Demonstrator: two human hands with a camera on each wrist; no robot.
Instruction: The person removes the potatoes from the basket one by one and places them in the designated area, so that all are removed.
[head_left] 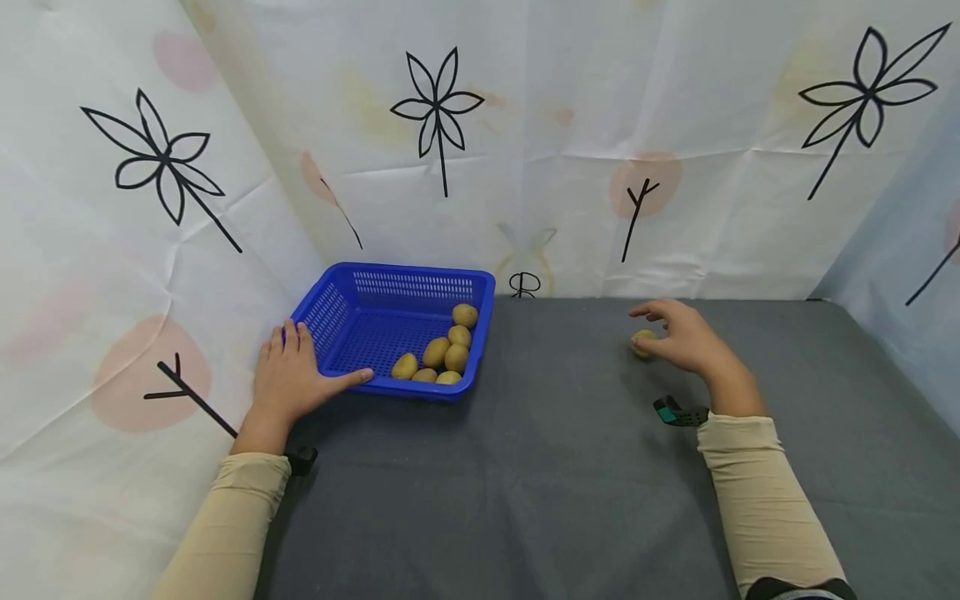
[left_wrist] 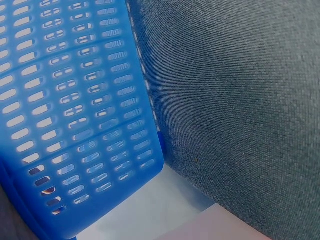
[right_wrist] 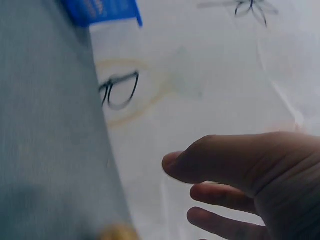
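Note:
In the head view, a blue plastic basket (head_left: 420, 271) with slotted walls stands at the left, several small potatoes (head_left: 435, 352) gathered in its right front part. The left hand (head_left: 291, 375) rests at the basket's front left corner, fingers stretched along the left rim and thumb laid over the front rim. Farther right, the right hand (head_left: 686, 337) hovers over one loose potato (head_left: 642, 344) on the grey cloth, thumb and fingers spread apart. In the right wrist view that potato (right_wrist: 118, 233) shows blurred at the bottom edge, apart from the fingertips.
Grey cloth (head_left: 525, 483) covers the table. A white curtain (head_left: 525, 125) printed with flowers hangs behind and at both sides, close to the basket's left and back. A dark band with a green part (head_left: 678, 412) sits at the right wrist.

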